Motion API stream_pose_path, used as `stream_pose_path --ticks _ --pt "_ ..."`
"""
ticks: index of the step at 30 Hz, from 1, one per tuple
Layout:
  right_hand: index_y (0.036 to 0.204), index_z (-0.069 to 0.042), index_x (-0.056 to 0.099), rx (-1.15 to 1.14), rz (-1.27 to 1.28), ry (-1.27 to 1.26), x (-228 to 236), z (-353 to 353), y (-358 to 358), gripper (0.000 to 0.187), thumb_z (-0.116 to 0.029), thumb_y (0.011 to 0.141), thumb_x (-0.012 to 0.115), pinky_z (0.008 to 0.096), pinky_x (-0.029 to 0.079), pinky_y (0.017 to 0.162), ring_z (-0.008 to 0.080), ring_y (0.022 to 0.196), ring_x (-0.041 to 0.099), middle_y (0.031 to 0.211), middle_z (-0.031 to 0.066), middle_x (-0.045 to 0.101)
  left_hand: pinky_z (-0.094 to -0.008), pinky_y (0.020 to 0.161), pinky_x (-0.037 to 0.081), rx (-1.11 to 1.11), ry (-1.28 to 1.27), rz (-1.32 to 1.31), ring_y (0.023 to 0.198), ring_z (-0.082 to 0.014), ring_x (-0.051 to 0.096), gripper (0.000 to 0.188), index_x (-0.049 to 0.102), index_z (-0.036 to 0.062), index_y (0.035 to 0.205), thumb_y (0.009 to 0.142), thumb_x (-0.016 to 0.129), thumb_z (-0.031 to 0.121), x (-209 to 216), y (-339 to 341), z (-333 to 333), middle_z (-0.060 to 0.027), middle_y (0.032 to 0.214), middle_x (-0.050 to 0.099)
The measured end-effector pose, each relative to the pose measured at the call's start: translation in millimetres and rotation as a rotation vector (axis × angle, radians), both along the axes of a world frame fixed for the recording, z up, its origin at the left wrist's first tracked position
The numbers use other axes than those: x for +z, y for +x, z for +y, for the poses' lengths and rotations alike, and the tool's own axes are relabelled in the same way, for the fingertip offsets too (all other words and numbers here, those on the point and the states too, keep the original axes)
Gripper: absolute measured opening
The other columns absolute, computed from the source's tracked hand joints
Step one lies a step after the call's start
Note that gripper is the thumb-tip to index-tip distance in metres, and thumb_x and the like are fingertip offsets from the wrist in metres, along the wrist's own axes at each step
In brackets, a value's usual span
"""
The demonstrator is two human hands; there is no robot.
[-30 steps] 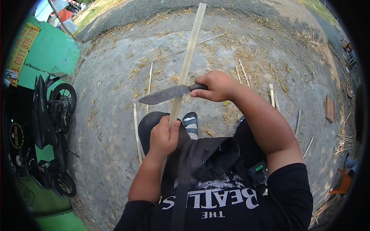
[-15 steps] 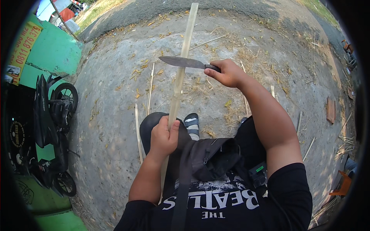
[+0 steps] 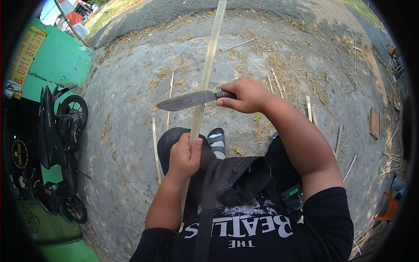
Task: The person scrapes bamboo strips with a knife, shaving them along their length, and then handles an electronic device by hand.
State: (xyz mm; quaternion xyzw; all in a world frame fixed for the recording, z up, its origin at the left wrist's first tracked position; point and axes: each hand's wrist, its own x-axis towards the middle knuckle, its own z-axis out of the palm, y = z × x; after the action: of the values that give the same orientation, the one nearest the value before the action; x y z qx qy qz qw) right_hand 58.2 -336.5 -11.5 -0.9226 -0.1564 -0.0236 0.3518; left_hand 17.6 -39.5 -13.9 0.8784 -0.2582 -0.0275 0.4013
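Note:
A long pale strip of split bamboo (image 3: 211, 48) runs from under my left arm away to the far edge of the view. My left hand (image 3: 185, 156) is closed around it near my knee. In my right hand (image 3: 245, 95) is the dark handle of a large knife (image 3: 185, 101). Its broad grey blade lies crosswise over the strip, a short way beyond my left hand, with the tip pointing left. Whether the edge bites into the strip I cannot tell.
Thin bamboo strips (image 3: 169, 100) lie on the grey ground (image 3: 118, 126) on both sides of me, among dry leaves. A brick (image 3: 374, 124) is at the right, near a pile of sticks (image 3: 393, 167). A motorcycle (image 3: 65, 144) stands at the left by a green wall (image 3: 63, 54).
My right hand has drawn the knife along the strip toward me, and the blade has shifted left. My left hand keeps its grip in nearly the same place.

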Motion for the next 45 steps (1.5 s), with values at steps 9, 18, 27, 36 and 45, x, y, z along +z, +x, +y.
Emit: stream_pose_path --ticks 9,18,27,36,45 --pt "0.087 -0.001 0.070 -0.161 0.064 0.255 -8 -19 5 0.062 -0.061 0.098 0.058 0.0445 0.047 0.063 0.0306 0.062 0.059 0.067 0.0163 0.062 -0.0402 0.060 0.051 -0.011 -0.002 0.063 0.063 -0.0345 0.067 0.029 0.062 -0.0026 0.103 0.103 0.061 0.026 2 1 2 -0.0188 0.072 0.065" --pt "0.086 -0.002 0.071 -0.039 0.110 0.128 -11 -16 8 0.064 -0.065 0.094 0.061 0.0469 0.049 0.065 0.0375 0.066 0.063 0.069 0.0187 0.064 -0.0429 0.061 0.052 -0.039 0.042 -0.001 0.066 -0.0392 0.067 0.026 0.062 -0.0015 0.102 0.101 0.063 0.025 2 3 -4 -0.0208 0.074 0.066" --pt "0.087 -0.003 0.071 -0.079 0.041 0.020 -4 -22 6 0.063 -0.064 0.096 0.060 0.0479 0.050 0.065 0.0389 0.068 0.064 0.068 0.0184 0.065 -0.0453 0.060 0.052 0.011 0.047 -0.095 0.067 -0.0420 0.066 0.024 0.062 -0.0006 0.099 0.100 0.064 0.024 -1 -2 -9 -0.0215 0.074 0.066" --pt "0.089 -0.004 0.072 0.037 0.093 -0.084 4 0 -3 0.066 -0.068 0.093 0.060 0.0484 0.052 0.069 0.0404 0.073 0.067 0.073 0.0200 0.068 -0.0455 0.059 0.052 0.021 0.054 -0.105 0.067 -0.0424 0.067 0.025 0.062 -0.0002 0.099 0.100 0.065 0.024 -1 -3 -10 -0.0213 0.073 0.066" --pt "0.088 -0.004 0.071 0.043 0.103 -0.110 1 5 -5 0.073 -0.075 0.091 0.056 0.0493 0.053 0.070 0.0420 0.076 0.068 0.073 0.0201 0.067 -0.0411 0.059 0.050 0.027 0.039 -0.049 0.063 -0.0375 0.065 0.027 0.063 -0.0013 0.099 0.101 0.064 0.025 0 -5 -7 -0.0189 0.071 0.064"
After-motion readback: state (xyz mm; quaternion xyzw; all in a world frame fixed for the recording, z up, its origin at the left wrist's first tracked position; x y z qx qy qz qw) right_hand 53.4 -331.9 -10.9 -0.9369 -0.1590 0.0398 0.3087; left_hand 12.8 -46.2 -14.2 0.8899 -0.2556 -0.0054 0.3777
